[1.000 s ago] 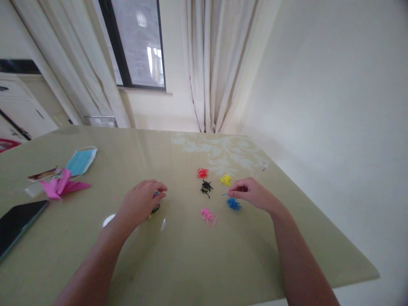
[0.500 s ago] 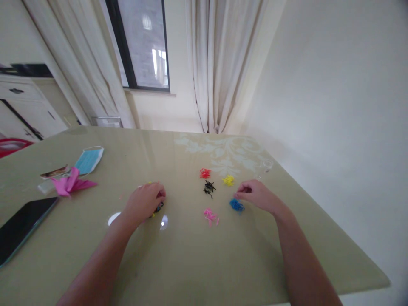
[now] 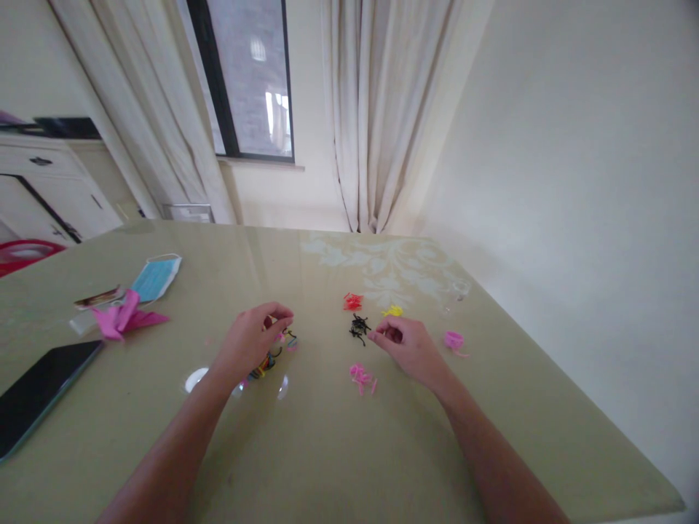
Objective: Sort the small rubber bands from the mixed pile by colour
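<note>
My left hand (image 3: 254, 336) is over a mixed heap of small multicoloured strips (image 3: 266, 364), which look like tiny rubber bands. Its thumb and index finger are pinched, with a few loose pieces just below the fingertips; what they hold is too small to tell. My right hand (image 3: 407, 351) is also pinched, its fingertips at the right edge of a black pile (image 3: 359, 327); anything between them is hidden. Around it lie a red pile (image 3: 353, 301), a yellow pile (image 3: 392, 311) partly behind the hand, and a pink pile (image 3: 361, 377). The blue pile is hidden by my right hand.
A pink ring-shaped item (image 3: 453, 340) lies right of my right hand. To the left are a phone (image 3: 46, 389), a pink folded paper shape (image 3: 125, 318) and a blue face mask (image 3: 156, 279). A wall (image 3: 590, 218) borders the table's right side.
My right hand has moved left from the blue pile to the black pile, uncovering the pink ring-shaped item. My left hand has shifted slightly up and right, exposing more of the mixed heap.
</note>
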Demonstrator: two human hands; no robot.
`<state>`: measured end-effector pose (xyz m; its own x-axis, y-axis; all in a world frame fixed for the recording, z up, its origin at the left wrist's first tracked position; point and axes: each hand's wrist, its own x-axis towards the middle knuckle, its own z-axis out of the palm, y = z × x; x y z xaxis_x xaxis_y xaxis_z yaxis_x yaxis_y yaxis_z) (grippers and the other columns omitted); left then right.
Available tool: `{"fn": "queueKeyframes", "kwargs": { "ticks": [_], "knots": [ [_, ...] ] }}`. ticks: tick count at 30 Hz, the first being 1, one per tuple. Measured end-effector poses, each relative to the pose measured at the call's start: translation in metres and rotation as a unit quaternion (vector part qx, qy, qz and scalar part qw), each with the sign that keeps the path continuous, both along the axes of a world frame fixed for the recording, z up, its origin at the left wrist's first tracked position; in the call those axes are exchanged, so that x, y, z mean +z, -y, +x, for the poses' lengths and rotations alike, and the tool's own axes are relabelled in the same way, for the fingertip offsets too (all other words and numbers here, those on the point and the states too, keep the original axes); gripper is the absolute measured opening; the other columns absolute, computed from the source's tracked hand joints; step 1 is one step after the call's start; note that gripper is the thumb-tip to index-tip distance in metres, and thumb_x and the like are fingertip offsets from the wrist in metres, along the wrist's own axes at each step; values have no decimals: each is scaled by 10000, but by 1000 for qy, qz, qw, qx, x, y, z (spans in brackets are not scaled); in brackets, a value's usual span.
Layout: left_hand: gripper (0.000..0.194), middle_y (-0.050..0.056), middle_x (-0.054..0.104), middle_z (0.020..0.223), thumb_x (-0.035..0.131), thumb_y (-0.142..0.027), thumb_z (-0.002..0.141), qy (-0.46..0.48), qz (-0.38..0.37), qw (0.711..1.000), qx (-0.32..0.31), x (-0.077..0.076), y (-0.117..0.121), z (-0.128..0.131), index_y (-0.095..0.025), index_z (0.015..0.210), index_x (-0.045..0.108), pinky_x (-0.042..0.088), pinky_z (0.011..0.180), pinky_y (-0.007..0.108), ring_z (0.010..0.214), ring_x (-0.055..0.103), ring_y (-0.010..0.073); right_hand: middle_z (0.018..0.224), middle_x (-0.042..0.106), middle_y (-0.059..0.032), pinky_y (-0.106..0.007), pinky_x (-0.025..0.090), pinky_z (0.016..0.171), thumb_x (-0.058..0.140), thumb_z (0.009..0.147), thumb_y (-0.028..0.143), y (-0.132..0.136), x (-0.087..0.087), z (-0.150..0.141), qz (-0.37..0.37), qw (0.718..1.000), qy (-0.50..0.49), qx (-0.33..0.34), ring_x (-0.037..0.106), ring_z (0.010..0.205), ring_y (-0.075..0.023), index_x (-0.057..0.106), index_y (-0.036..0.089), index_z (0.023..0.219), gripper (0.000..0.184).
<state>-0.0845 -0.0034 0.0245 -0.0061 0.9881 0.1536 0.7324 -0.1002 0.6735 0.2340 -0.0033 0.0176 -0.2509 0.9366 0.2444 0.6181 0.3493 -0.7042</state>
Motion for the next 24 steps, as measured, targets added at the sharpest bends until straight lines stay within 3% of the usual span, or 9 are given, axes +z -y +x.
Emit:
{"fn": "queueKeyframes", "kwargs": {
  "ticks": [16,20,24],
  "knots": [
    [262,84,802,1016,525,-339,924,-38,55,998,13,-7,-1,2,-223,983,753,552,865,398,901,746,260,560,557,32,-253,337,513,702,929,370,12,-4,-24,15,998,-49,22,463,518,-123,689,193,751,251],
    [227,81,803,1016,579,-347,892,1,40,999,16,-7,-1,2,-221,973,750,574,833,380,877,769,255,567,574,26,-254,342,513,698,939,384,14,-2,-25,12,998,-49,23,471,521,-125,687,194,754,266],
    [244,68,814,895,679,-427,858,110,8,994,7,-5,0,6,-216,955,749,586,748,353,814,776,253,565,573,23,-256,338,520,698,937,384,15,-1,-26,15,998,-55,21,471,525,-126,692,191,753,267]
  ]
}}
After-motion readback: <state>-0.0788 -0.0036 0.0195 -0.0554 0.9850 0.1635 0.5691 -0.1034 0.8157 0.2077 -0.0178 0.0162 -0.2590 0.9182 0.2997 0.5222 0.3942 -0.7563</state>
